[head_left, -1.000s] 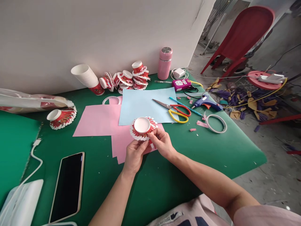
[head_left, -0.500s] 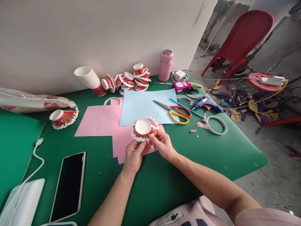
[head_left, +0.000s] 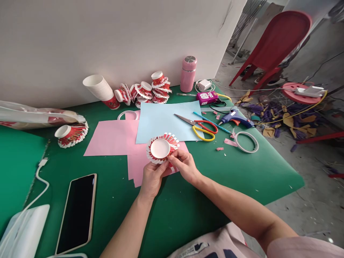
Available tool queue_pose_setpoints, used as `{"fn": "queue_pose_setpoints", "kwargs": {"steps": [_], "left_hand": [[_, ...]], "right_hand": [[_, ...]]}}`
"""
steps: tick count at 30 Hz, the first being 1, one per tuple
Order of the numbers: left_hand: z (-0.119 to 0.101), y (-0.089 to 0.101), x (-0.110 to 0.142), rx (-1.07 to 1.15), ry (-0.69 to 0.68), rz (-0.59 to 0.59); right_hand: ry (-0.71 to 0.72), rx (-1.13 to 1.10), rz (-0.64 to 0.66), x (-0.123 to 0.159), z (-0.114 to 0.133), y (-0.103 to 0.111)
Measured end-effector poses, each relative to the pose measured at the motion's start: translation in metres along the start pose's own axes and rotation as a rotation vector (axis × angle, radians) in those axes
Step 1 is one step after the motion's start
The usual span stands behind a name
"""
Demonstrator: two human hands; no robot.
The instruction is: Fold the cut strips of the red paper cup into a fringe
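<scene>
Since the earlier frame, your fringed cup (head_left: pixel 160 148) has tipped a little, so that its round white end faces you more fully. Leftmost on the green counter (head_left: pixel 118 200), a second cut cup (head_left: pixel 72 135) lies on its side, and your phone (head_left: pixel 76 213) sits nearer you. Next comes the leaning stack of paper cups (head_left: pixel 99 89) by the wall, then pink sheets (head_left: pixel 113 138) and a heap of cut cups (head_left: pixel 150 89). Your left hand (head_left: pixel 152 179) pinches the near edge of the fringe between thumb and fingers (head_left: pixel 162 167). You hold the cup raised over the pink paper, just beside the near edge of the blue sheet (head_left: pixel 161 120). Your right hand (head_left: pixel 186 167) pinches the fringe's near right side, thumb against fingertips. Rightward, the scissors (head_left: pixel 195 124) lie open across the blue sheet, with the glue gun (head_left: pixel 233 117) and tape roll (head_left: pixel 248 151) beyond.
</scene>
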State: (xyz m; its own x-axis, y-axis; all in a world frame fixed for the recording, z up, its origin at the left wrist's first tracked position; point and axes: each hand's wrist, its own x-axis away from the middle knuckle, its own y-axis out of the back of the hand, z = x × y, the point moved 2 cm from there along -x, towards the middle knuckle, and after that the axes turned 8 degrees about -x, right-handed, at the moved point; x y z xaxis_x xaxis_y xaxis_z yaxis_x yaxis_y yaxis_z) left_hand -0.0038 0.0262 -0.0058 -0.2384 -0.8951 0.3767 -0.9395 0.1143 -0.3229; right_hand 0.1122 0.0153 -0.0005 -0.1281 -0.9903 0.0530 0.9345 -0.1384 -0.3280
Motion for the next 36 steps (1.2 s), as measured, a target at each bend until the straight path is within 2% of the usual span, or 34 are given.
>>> {"fn": "queue_pose_setpoints", "kwargs": {"steps": [8, 12, 18, 24, 28, 36], "left_hand": [[0.001, 0.001, 0.000, 0.030, -0.021, 0.028], [-0.001, 0.005, -0.003, 0.121, 0.028, 0.023], [-0.005, 0.010, -0.008, 0.271, 0.079, -0.002], [-0.012, 0.007, -0.007, 0.369, -0.025, 0.090], [-0.011, 0.009, -0.007, 0.390, -0.015, 0.077], [-0.008, 0.010, -0.008, 0.374, 0.026, 0.068]], "right_hand": [[0.015, 0.047, 0.013, 0.001, -0.002, 0.000], [0.061, 0.106, 0.024, 0.002, -0.001, 0.000], [0.221, 0.368, -0.011, 0.002, 0.006, 0.007], [0.451, 0.604, 0.004, 0.003, 0.004, 0.011], [0.621, 0.779, 0.038, 0.002, 0.002, 0.012], [0.856, 0.898, 0.066, 0.005, 0.007, 0.010]]}}
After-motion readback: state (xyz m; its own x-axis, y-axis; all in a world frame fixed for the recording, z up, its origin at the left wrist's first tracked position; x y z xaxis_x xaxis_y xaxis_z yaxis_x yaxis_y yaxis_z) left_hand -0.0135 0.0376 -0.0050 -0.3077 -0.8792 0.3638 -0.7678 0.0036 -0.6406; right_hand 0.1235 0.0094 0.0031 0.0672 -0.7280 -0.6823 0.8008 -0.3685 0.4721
